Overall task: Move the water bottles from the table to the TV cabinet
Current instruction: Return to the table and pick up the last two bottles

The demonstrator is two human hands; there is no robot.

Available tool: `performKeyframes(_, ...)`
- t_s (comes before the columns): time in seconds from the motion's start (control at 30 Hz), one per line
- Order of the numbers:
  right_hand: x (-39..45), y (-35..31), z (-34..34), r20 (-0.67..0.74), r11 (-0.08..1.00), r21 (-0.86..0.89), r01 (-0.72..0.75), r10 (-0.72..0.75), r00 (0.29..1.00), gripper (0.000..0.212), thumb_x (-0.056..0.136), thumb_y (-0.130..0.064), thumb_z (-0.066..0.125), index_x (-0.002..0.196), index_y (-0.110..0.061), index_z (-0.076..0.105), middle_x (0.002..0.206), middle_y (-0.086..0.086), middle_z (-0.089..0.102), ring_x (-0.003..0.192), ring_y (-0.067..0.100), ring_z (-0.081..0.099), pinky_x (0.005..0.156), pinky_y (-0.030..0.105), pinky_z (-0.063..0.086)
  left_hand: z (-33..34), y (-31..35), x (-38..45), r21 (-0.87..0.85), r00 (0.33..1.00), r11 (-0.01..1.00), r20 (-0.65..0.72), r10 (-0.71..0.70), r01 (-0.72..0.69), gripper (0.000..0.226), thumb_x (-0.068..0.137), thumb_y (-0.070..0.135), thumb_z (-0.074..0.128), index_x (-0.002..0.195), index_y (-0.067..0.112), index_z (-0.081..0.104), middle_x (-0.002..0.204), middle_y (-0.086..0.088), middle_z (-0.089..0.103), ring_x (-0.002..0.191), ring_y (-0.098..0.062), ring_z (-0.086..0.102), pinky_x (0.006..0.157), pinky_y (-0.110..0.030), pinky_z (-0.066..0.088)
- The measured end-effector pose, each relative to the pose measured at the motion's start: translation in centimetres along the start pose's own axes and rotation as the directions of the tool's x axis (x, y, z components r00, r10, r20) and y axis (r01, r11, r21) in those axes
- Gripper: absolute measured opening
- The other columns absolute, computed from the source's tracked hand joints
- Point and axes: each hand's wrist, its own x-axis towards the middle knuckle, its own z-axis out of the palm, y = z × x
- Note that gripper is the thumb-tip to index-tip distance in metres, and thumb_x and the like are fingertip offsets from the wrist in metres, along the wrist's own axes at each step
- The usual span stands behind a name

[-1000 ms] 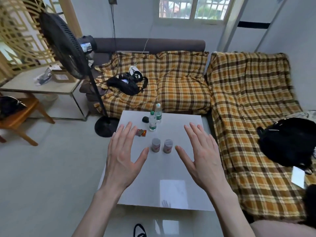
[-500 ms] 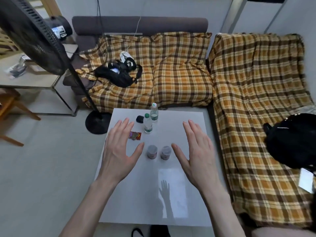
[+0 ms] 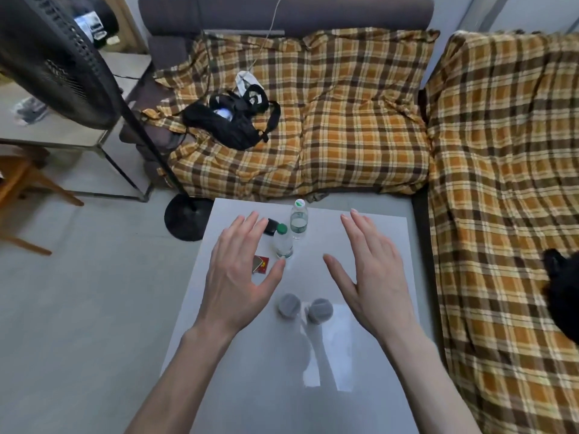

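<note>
Two clear water bottles stand upright near the far edge of the white table (image 3: 369,386). The nearer bottle (image 3: 283,242) has a green cap; the farther bottle (image 3: 299,219) has a white cap. My left hand (image 3: 241,274) hovers open just left of the green-capped bottle, its thumb tip close to the bottle's base. Right of both bottles, my right hand (image 3: 372,270) is held open with spread fingers, a gap between it and them. Neither hand holds anything. The TV cabinet is not in view.
Two small grey-lidded cups (image 3: 289,305) (image 3: 319,310) stand between my wrists. A red packet (image 3: 260,264) and a small black object (image 3: 271,226) lie by my left hand. A standing fan (image 3: 62,64) is at the left. Plaid-covered sofas (image 3: 344,120) border the table's far and right sides.
The view has moved closer and tilted down. Both hands have reached forward past the cups toward the bottles, still open.
</note>
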Motion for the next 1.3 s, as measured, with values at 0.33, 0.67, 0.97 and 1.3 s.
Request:
performKeyframes(0.33,9.6,5.0,10.2,0.055,0.999,-0.053,0.011,-0.008,0.998,0.063,0.104,-0.047,0.050,0.157,-0.017,0.036,0.164,0.000,0.036,0.153,0.020,0.030,0.122,0.041,0.028,10.4,-7.4,6.4,-0.018,0.990,1.000,0.141,-0.016,0.019,0.065,0.097,0.048,0.054,0.155,0.022,0.040,0.161,0.002,0.044,0.153,-0.016,0.035,0.125,-0.038,0.032)
performKeyframes(0.67,17.0,8.2,19.2,0.368,0.989,-0.134,0.063,-0.009,0.930,0.066,0.103,-0.047,0.050,0.161,-0.029,0.022,0.171,-0.002,0.017,0.156,0.022,0.016,0.120,0.041,0.026,17.8,-11.3,11.7,0.072,0.962,0.997,0.269,-0.056,0.038,0.063,0.094,0.045,0.064,0.149,0.022,0.044,0.138,0.003,0.060,0.126,-0.019,0.056,0.105,-0.039,0.049)
performKeyframes(0.97,22.6,7.4,25.7,0.543,0.956,-0.274,0.108,0.061,0.837,0.053,0.099,-0.018,0.060,0.147,-0.024,0.037,0.152,0.009,0.036,0.121,0.035,0.054,0.086,0.042,0.043,22.3,-11.6,12.7,0.219,0.883,0.971,0.432,-0.185,0.097,0.047,0.095,0.034,0.064,0.137,0.023,0.047,0.124,0.000,0.052,0.116,-0.025,0.051,0.081,-0.041,0.052)
performKeyframes(1.3,18.0,8.7,25.2,0.418,0.990,-0.085,-0.108,0.134,0.898,0.022,0.091,0.003,0.052,0.104,-0.011,0.041,0.106,0.010,0.038,0.071,0.035,0.048,0.055,0.043,0.047,22.6,-11.5,11.9,0.079,0.895,0.972,0.379,-0.234,0.221,0.020,0.094,0.013,0.069,0.106,0.010,0.053,0.110,-0.007,0.044,0.092,-0.031,0.056,0.081,-0.046,0.051)
